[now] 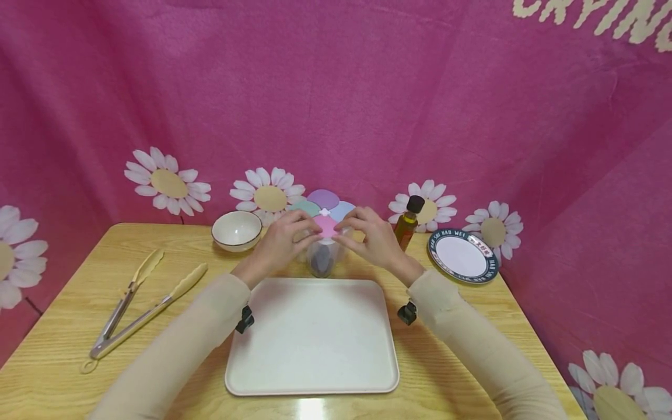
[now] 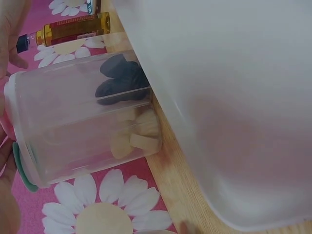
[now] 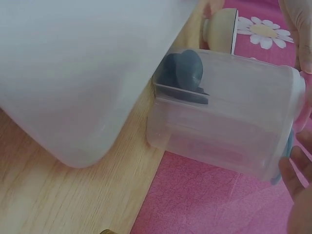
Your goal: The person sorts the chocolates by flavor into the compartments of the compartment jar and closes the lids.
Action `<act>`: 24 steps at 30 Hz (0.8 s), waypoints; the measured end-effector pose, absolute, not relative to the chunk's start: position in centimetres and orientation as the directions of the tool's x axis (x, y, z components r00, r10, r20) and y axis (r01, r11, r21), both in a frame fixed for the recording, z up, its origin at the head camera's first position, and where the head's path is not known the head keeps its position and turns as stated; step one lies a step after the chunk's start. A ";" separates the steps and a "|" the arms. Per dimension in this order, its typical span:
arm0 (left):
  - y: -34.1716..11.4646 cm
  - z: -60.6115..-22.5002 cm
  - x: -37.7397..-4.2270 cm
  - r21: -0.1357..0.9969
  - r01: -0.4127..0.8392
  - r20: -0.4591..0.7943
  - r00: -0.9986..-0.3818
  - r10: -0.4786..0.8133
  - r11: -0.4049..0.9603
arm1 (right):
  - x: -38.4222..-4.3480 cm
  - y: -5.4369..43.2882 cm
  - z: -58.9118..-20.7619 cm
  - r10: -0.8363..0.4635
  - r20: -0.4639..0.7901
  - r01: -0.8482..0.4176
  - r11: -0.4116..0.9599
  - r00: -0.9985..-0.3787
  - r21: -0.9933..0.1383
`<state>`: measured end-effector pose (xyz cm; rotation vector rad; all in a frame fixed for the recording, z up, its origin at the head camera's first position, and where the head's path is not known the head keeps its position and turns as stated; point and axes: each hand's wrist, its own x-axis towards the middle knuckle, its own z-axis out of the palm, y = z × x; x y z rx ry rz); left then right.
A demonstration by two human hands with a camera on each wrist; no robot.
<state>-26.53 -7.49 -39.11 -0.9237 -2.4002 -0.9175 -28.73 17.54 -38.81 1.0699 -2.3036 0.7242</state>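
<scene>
A clear divided storage container (image 2: 78, 117) stands upright behind the tray, topped by pink, purple, green and blue petal-shaped lids. Dark pieces (image 3: 187, 73) lie in one compartment and pale chunks (image 2: 139, 134) in another. From the left, my left hand (image 1: 283, 239) pinches the edge of the pink lid (image 1: 326, 225) with thumb and fingertips. My right hand (image 1: 373, 236) does the same at its right edge. Fingers of the left hand also lie by the green lid (image 2: 23, 165), and those of the right by the blue lid (image 3: 284, 161). Fingertip contact is partly hidden.
A white tray (image 1: 315, 338) lies in front of the container. Tongs (image 1: 131, 315) rest spread at the left, and a bowl (image 1: 236, 230) stands at the back left. Right of the container are an oil bottle (image 1: 406, 224) and a dark-rimmed plate (image 1: 462, 256). A pink cloth (image 1: 336, 105) hangs behind.
</scene>
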 end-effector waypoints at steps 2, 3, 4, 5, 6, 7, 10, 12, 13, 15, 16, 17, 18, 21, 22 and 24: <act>-7.5 -39.2 -26.5 0.422 0.709 0.573 -0.691 0.439 0.565 | -28.7 17.5 -38.9 -0.535 0.630 -0.799 0.547 -0.563 -0.250; -7.5 -39.2 -26.5 0.420 0.712 0.577 -0.688 0.440 0.563 | -28.7 17.5 -39.0 -0.534 0.631 -0.799 0.547 -0.563 -0.249; -7.6 -39.2 -26.5 0.420 0.714 0.580 -0.686 0.439 0.560 | -28.7 17.4 -39.1 -0.535 0.630 -0.800 0.545 -0.563 -0.251; -7.6 -39.3 -26.5 0.420 0.716 0.584 -0.684 0.437 0.558 | -28.7 17.4 -39.2 -0.533 0.630 -0.799 0.543 -0.565 -0.257; -7.6 -39.3 -26.5 0.422 0.716 0.586 -0.683 0.435 0.556 | -28.7 17.4 -39.2 -0.531 0.629 -0.798 0.543 -0.568 -0.261; -7.6 -39.3 -26.5 0.421 0.718 0.590 -0.681 0.434 0.554 | -28.7 17.3 -39.2 -0.528 0.628 -0.796 0.544 -0.571 -0.267; -7.7 -39.4 -26.5 0.415 0.725 0.603 -0.671 0.430 0.550 | -28.6 17.1 -39.3 -0.520 0.625 -0.789 0.548 -0.582 -0.279; -7.7 -39.4 -26.5 0.408 0.729 0.611 -0.665 0.429 0.549 | -28.6 17.0 -39.3 -0.513 0.624 -0.781 0.560 -0.589 -0.277; -7.7 -39.4 -26.5 0.404 0.732 0.616 -0.661 0.428 0.549 | -28.5 16.9 -39.3 -0.509 0.625 -0.777 0.565 -0.592 -0.277; -7.7 -39.5 -26.5 0.391 0.737 0.621 -0.653 0.433 0.551 | -28.4 16.9 -39.4 -0.501 0.629 -0.773 0.573 -0.595 -0.274; -7.6 -39.5 -26.5 0.386 0.740 0.623 -0.649 0.437 0.551 | -28.4 16.9 -39.5 -0.497 0.632 -0.771 0.575 -0.595 -0.273; -7.6 -39.5 -26.5 0.380 0.744 0.625 -0.645 0.441 0.549 | -28.3 16.9 -39.5 -0.494 0.635 -0.770 0.577 -0.594 -0.271; -7.6 -39.6 -26.5 0.373 0.748 0.627 -0.639 0.445 0.549 | -28.3 17.0 -39.6 -0.492 0.638 -0.770 0.579 -0.593 -0.269; -7.4 -39.8 -26.5 0.356 0.758 0.634 -0.625 0.455 0.546 | -28.2 17.1 -39.7 -0.493 0.645 -0.774 0.578 -0.584 -0.260; -7.4 -39.9 -26.5 0.354 0.760 0.636 -0.623 0.456 0.545 | -28.2 17.1 -39.7 -0.495 0.645 -0.775 0.578 -0.582 -0.255; -7.4 -39.9 -26.6 0.351 0.761 0.632 -0.623 0.461 0.546 | -28.2 17.3 -39.6 -0.504 0.646 -0.780 0.577 -0.574 -0.243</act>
